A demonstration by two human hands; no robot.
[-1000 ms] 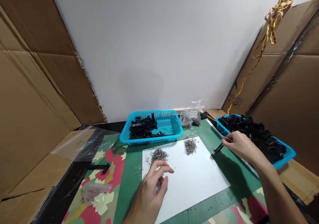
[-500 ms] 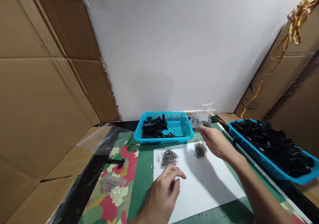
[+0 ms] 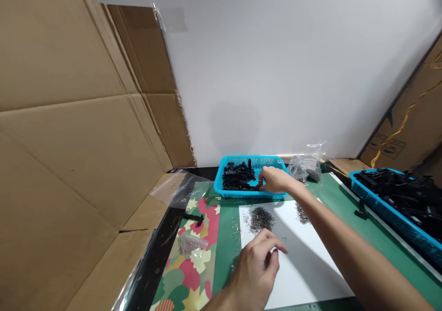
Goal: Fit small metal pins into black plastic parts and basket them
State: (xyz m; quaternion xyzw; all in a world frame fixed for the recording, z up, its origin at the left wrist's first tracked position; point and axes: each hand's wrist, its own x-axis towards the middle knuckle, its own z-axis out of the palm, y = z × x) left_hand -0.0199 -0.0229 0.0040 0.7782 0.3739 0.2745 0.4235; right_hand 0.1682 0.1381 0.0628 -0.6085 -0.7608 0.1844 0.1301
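My right hand (image 3: 274, 179) reaches into the blue basket (image 3: 221, 194) at the back. Its fingers are bent down and drawn together among the black plastic parts (image 3: 238, 176); the fingertips are partly hidden, so what they grip does not show. Over the near left edge of a white sheet (image 3: 300, 274) hovers my left hand (image 3: 258, 265), fingers curved, a gap between thumb and forefinger, nothing in it. Just beyond it lies a pile of tiny metal pieces (image 3: 261, 220). My right forearm partly covers a second metal pile (image 3: 302, 213). A tiny thin piece (image 3: 284, 239) lies on the sheet.
A second blue basket (image 3: 390, 209), heaped with black parts, stands at the right, with a loose black part (image 3: 361, 209) beside it. Clear bags (image 3: 307, 168) sit at the back. On the left are another black part (image 3: 194, 218), a small plastic bag (image 3: 192, 245) and cardboard walls (image 3: 86, 163).
My right hand has moved left from near the clear bags into the blue basket. The left hand keeps its pose. The whole view has shifted, with things now farther right.
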